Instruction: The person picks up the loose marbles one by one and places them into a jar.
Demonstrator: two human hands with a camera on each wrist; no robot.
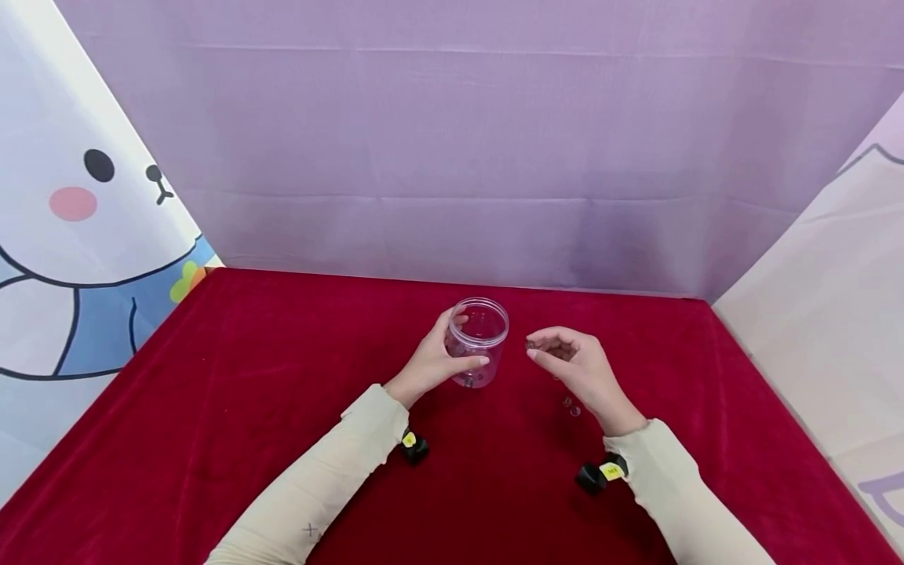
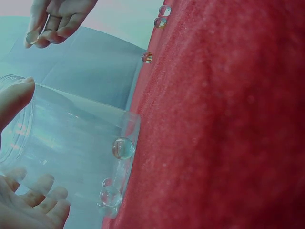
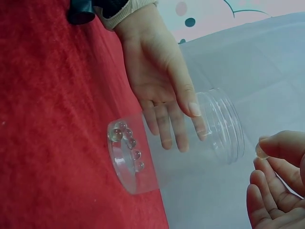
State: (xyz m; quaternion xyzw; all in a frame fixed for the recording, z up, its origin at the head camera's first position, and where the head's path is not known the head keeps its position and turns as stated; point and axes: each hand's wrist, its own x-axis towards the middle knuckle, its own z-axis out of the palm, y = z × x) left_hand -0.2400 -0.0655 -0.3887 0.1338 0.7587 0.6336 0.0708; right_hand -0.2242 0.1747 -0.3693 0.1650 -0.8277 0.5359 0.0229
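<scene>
A clear plastic jar point(image 1: 487, 342) with a threaded, lidless rim stands upright on the red cloth. My left hand point(image 1: 432, 359) grips its side, thumb in front and fingers behind. Inside, several glass marbles point(image 3: 117, 135) lie at the bottom near the wall. To the right of the jar, my right hand point(image 1: 581, 370) pinches a glass marble point(image 3: 261, 149) between thumb and forefinger, at about rim height and apart from the jar. Three loose marbles point(image 2: 147, 57) show in the left wrist view, resting on the cloth beyond the jar.
Red velvet cloth point(image 1: 233, 408) covers the table. A purple curtain point(image 1: 452, 157) hangs behind its far edge, with printed cartoon panels point(image 1: 78, 259) on the left and right. Black wrist cameras point(image 1: 592, 477) sit under both cream sleeves.
</scene>
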